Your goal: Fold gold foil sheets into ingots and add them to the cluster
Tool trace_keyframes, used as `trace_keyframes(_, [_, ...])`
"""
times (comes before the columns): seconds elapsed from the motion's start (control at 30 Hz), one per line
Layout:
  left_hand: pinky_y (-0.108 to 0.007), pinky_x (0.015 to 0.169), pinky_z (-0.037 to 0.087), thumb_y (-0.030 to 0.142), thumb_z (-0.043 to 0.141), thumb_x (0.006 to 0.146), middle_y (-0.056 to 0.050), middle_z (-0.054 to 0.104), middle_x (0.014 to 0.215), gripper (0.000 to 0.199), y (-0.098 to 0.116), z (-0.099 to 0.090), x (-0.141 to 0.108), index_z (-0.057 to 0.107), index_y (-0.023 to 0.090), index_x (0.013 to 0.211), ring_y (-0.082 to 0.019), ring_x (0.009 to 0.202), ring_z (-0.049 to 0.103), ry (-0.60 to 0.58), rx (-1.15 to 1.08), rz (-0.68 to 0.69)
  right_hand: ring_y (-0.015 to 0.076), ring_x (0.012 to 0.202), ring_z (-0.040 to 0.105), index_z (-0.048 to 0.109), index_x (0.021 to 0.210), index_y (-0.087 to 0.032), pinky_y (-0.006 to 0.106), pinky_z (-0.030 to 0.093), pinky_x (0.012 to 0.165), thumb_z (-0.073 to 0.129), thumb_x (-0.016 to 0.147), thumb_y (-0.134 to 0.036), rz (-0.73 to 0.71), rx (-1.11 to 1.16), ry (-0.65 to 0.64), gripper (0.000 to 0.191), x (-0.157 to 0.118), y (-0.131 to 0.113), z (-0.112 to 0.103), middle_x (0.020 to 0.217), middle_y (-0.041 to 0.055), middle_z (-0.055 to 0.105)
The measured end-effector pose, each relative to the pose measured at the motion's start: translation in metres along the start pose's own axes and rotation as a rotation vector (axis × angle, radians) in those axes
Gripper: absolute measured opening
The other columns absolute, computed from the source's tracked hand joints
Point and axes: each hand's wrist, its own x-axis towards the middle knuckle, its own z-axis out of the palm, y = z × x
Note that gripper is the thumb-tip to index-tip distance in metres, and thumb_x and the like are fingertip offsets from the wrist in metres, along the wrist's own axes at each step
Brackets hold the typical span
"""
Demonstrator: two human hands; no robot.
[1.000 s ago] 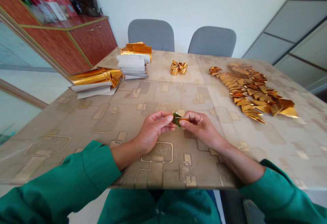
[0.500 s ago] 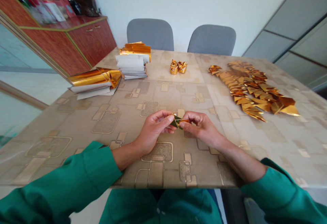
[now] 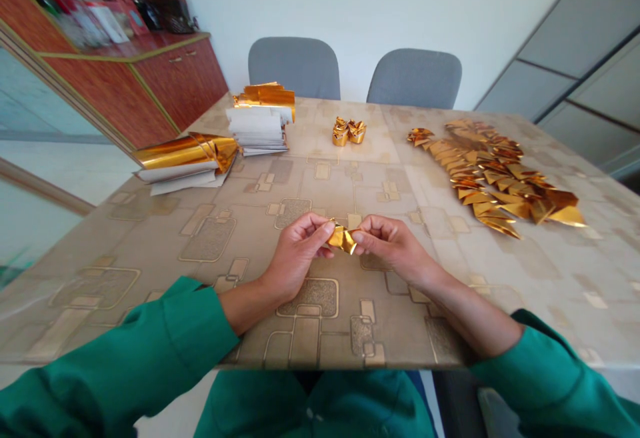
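Above the patterned table, a small folded piece of gold foil paper [image 3: 343,239] is stretched between both hands. My left hand [image 3: 299,251] pinches its left end between thumb and fingers. My right hand [image 3: 395,246] grips the opposite end the same way. Beyond them, two small folded gold shapes [image 3: 349,131] stand side by side near the far edge. Many flat folded gold pieces [image 3: 493,171] lie overlapping in rows on the right.
At the far left lie a stack of gold and white sheets [image 3: 257,130] and a rolled bundle of gold paper [image 3: 185,153]. Two grey chairs [image 3: 295,68] stand behind the table [image 3: 250,225]. A wooden cabinet [image 3: 175,78] is at the back left.
The foil piece has turned between my fingers and now shows a broad, bright gold face where a darker side showed before. Both hands keep their grip and have shifted slightly.
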Motion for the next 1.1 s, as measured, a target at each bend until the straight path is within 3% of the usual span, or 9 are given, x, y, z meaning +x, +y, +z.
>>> trace_keyframes(0.23, [-0.024,0.061,0.056,0.041,0.075,0.079,-0.002,0.070,0.082,0.031,0.000,0.000,0.001,0.060,0.017,0.092,-0.014,0.071,0.068,-0.019,-0.143,-0.080,0.0122,0.061,0.046,0.054,0.069,-0.021,0.027,0.037,0.060,0.062,0.090,-0.042,-0.240,-0.191,0.229,0.031,-0.004,0.000,0.004,0.064,-0.0029,0.052])
trace_keyframes(0.43, [-0.020,0.065,0.055,0.035,0.079,0.075,-0.002,0.069,0.075,0.028,0.002,0.001,-0.001,0.063,0.014,0.079,-0.009,0.068,0.065,-0.057,-0.214,-0.162,0.0125,0.061,0.050,0.053,0.069,-0.021,0.027,0.038,0.061,0.061,0.091,-0.030,-0.342,-0.371,0.317,0.025,-0.006,-0.002,0.010,0.064,-0.0025,0.055])
trace_keyframes(0.7, [-0.017,0.062,0.053,0.022,0.085,0.068,0.001,0.069,0.075,0.027,0.001,0.001,0.001,0.063,0.013,0.082,-0.007,0.063,0.064,-0.025,-0.314,-0.223,0.0127,0.062,0.050,0.052,0.071,-0.022,0.027,0.039,0.061,0.059,0.092,-0.031,-0.346,-0.366,0.287,0.024,-0.008,-0.002,0.015,0.064,-0.0025,0.054])
trace_keyframes(0.9, [-0.017,0.056,0.051,0.028,0.086,0.066,0.002,0.067,0.070,0.031,0.001,0.003,-0.002,0.062,0.014,0.080,-0.007,0.060,0.063,-0.045,-0.226,-0.179,0.0131,0.062,0.049,0.049,0.074,-0.023,0.027,0.039,0.060,0.053,0.092,-0.032,-0.265,-0.347,0.222,0.021,-0.007,-0.005,0.014,0.065,-0.0023,0.053])
trace_keyframes(1.1, [-0.019,0.059,0.052,0.032,0.084,0.069,0.001,0.067,0.069,0.031,-0.001,0.005,-0.003,0.062,0.014,0.081,-0.009,0.061,0.064,-0.030,-0.162,-0.146,0.0109,0.054,0.045,0.047,0.070,-0.023,0.025,0.037,0.054,0.057,0.089,-0.031,-0.232,-0.371,0.281,0.023,-0.008,-0.003,0.020,0.058,-0.0045,0.049])
